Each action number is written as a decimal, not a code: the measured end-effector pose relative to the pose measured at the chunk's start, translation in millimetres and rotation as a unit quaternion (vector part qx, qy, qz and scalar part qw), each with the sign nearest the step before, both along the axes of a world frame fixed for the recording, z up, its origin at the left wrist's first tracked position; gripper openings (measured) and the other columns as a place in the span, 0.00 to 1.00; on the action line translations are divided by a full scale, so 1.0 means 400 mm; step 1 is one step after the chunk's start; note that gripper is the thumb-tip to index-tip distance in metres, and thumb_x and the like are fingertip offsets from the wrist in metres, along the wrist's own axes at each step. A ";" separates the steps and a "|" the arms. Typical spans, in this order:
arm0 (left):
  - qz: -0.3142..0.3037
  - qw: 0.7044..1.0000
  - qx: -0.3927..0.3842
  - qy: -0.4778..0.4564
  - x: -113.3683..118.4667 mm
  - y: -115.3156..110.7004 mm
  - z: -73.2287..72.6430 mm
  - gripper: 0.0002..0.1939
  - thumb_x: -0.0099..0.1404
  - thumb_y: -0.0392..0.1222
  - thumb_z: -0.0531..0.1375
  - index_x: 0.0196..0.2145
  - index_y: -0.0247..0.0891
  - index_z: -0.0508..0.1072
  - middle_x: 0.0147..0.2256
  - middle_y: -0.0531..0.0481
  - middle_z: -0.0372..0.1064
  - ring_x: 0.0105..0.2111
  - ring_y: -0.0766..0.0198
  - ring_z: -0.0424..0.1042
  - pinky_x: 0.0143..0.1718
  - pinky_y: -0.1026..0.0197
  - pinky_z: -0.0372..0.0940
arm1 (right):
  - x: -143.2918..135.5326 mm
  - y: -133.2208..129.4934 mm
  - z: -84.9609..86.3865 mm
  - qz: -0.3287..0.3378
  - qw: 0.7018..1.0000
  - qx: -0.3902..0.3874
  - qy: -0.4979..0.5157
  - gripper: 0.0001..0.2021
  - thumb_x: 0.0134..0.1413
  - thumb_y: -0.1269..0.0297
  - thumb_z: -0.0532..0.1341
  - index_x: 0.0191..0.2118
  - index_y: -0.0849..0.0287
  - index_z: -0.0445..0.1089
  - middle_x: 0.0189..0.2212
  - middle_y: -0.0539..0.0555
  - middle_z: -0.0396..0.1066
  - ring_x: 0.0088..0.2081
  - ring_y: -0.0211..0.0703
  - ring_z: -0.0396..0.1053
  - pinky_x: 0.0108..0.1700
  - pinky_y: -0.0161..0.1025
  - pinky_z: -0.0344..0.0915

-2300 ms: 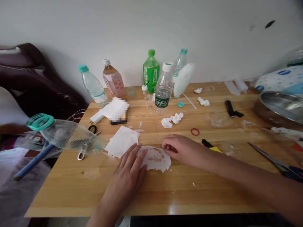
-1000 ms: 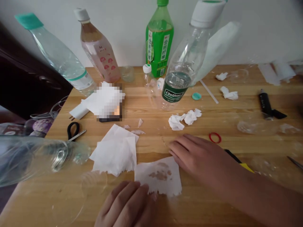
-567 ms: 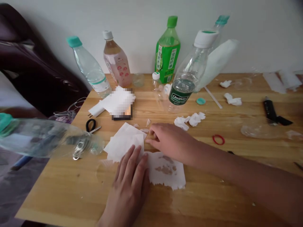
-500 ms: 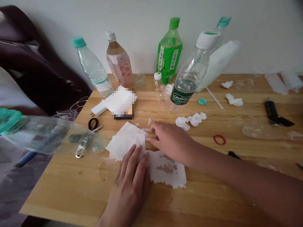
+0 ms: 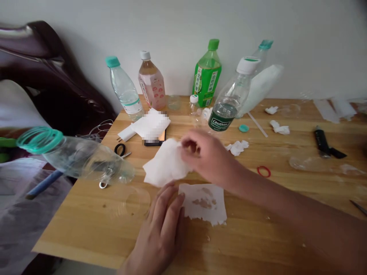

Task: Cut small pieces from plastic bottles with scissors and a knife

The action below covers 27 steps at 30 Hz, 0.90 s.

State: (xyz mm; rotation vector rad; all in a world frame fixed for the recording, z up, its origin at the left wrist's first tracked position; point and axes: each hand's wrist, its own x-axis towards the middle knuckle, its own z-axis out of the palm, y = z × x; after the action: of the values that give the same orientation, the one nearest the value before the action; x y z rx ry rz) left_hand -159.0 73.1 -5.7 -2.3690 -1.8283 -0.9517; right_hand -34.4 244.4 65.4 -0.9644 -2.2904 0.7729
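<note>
My right hand (image 5: 202, 154) pinches a white tissue (image 5: 164, 162) by its right side; the sheet is lifted and blurred above the table. Flat on the wood, my left hand (image 5: 162, 221) lies with its fingers stretched out, fingertips near the tissue's lower edge and beside a second sheet. That second sheet is a torn-edged piece of tissue (image 5: 218, 206) with damp, brownish patches. Behind my right wrist sits a crumpled tissue (image 5: 237, 147). A black-handled tool (image 5: 119, 149) lies to the left of the lifted tissue.
Along the wall stand a pink-labelled drink bottle (image 5: 153, 86), a green bottle (image 5: 207, 82) and a Cestbon water bottle (image 5: 223, 112). An uncapped-looking clear bottle (image 5: 86, 160) juts over the left table edge. A red band (image 5: 263, 171) and a black tube (image 5: 321, 142) lie right.
My right hand has taken hold of the white tissue and raised its right side off the table. My left hand no longer rests on that tissue. The view has tilted slightly upward.
</note>
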 end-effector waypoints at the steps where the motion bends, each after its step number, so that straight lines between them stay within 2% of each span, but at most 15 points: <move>1: -0.005 1.000 0.006 0.001 -0.001 -0.003 0.002 0.20 0.66 0.24 0.56 0.56 0.28 0.65 0.56 0.33 0.64 0.62 0.51 0.62 0.59 0.52 0.67 | 0.011 0.007 0.025 -0.020 0.998 0.030 0.056 0.01 0.59 0.69 0.60 0.36 0.57 0.67 0.34 0.50 0.70 0.35 0.37 0.68 0.36 0.35 0.64; 3: -0.014 1.000 0.002 0.012 -0.002 -0.005 0.004 0.20 0.66 0.25 0.57 0.55 0.30 0.66 0.53 0.35 0.66 0.60 0.51 0.63 0.57 0.52 0.68 | 0.029 0.020 0.075 -0.053 0.988 0.081 0.119 0.02 0.60 0.69 0.60 0.36 0.56 0.67 0.33 0.48 0.70 0.33 0.37 0.68 0.34 0.35 0.64; 5: -0.026 0.999 -0.007 0.030 -0.001 -0.002 0.004 0.18 0.67 0.26 0.56 0.54 0.31 0.68 0.51 0.37 0.69 0.59 0.50 0.64 0.55 0.51 0.69 | 0.032 0.036 0.113 -0.072 0.981 0.119 0.135 0.03 0.60 0.69 0.61 0.35 0.55 0.66 0.31 0.47 0.70 0.33 0.36 0.68 0.33 0.35 0.64; 8: -0.049 0.997 -0.008 0.060 0.002 0.007 0.003 0.14 0.68 0.27 0.55 0.51 0.30 0.70 0.49 0.38 0.71 0.55 0.49 0.67 0.53 0.49 0.71 | -0.001 0.080 0.144 -0.060 0.972 0.172 0.150 0.05 0.60 0.71 0.59 0.34 0.55 0.65 0.31 0.46 0.69 0.34 0.36 0.69 0.36 0.35 0.65; 12: -0.072 0.994 -0.001 0.081 0.003 0.015 0.004 0.12 0.69 0.29 0.54 0.48 0.31 0.72 0.48 0.38 0.72 0.53 0.49 0.70 0.51 0.49 0.72 | -0.118 0.178 0.173 0.010 0.959 0.193 0.210 0.07 0.61 0.73 0.58 0.33 0.55 0.64 0.30 0.46 0.67 0.35 0.35 0.68 0.40 0.34 0.66; 14: -0.075 0.994 0.004 0.083 0.002 0.016 0.005 0.12 0.70 0.30 0.53 0.48 0.31 0.72 0.47 0.38 0.73 0.52 0.50 0.71 0.52 0.49 0.72 | -0.194 0.231 0.190 0.023 0.960 0.158 0.231 0.06 0.62 0.73 0.59 0.34 0.56 0.64 0.32 0.45 0.68 0.35 0.30 0.66 0.41 0.31 0.66; 16: -0.075 0.994 0.010 0.082 0.000 0.016 0.005 0.13 0.70 0.29 0.51 0.47 0.31 0.73 0.46 0.39 0.74 0.51 0.51 0.72 0.52 0.50 0.72 | -0.265 0.276 0.198 0.021 0.971 0.119 0.207 0.06 0.67 0.75 0.55 0.38 0.59 0.64 0.36 0.43 0.67 0.37 0.24 0.64 0.43 0.28 0.64; 18: -0.075 0.993 0.019 0.084 -0.003 0.015 0.005 0.14 0.70 0.30 0.50 0.46 0.32 0.73 0.46 0.40 0.75 0.51 0.51 0.72 0.52 0.50 0.72 | -0.318 0.309 0.183 0.022 0.981 0.105 0.161 0.09 0.67 0.80 0.51 0.42 0.62 0.64 0.37 0.42 0.67 0.38 0.21 0.63 0.45 0.26 0.62; 21: -0.071 0.993 0.024 0.091 -0.005 0.016 0.001 0.15 0.71 0.30 0.49 0.45 0.32 0.74 0.46 0.40 0.75 0.51 0.51 0.73 0.52 0.50 0.72 | -0.351 0.341 0.114 0.045 0.992 0.095 0.067 0.09 0.62 0.81 0.53 0.39 0.63 0.68 0.36 0.43 0.69 0.39 0.26 0.64 0.45 0.29 0.62; 24: -0.066 0.992 0.009 0.103 -0.005 0.018 -0.007 0.15 0.71 0.31 0.49 0.47 0.33 0.74 0.50 0.39 0.75 0.53 0.50 0.73 0.51 0.49 0.73 | -0.343 0.352 0.035 0.050 0.995 0.086 -0.032 0.07 0.58 0.80 0.56 0.36 0.64 0.69 0.35 0.49 0.71 0.39 0.35 0.67 0.44 0.35 0.63; 27: -0.055 0.992 -0.012 0.116 -0.004 0.020 -0.019 0.15 0.70 0.31 0.52 0.51 0.32 0.72 0.55 0.39 0.72 0.57 0.47 0.70 0.52 0.46 0.73 | -0.317 0.333 0.005 0.012 0.992 0.094 -0.088 0.10 0.58 0.81 0.54 0.42 0.68 0.69 0.42 0.60 0.72 0.42 0.44 0.69 0.44 0.40 0.62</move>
State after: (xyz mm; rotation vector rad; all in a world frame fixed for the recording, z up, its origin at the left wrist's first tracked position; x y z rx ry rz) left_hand -160.5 81.2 -13.2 -2.4953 -1.6498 -0.6310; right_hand -161.2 377.7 67.4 -0.9518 -2.4790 0.4856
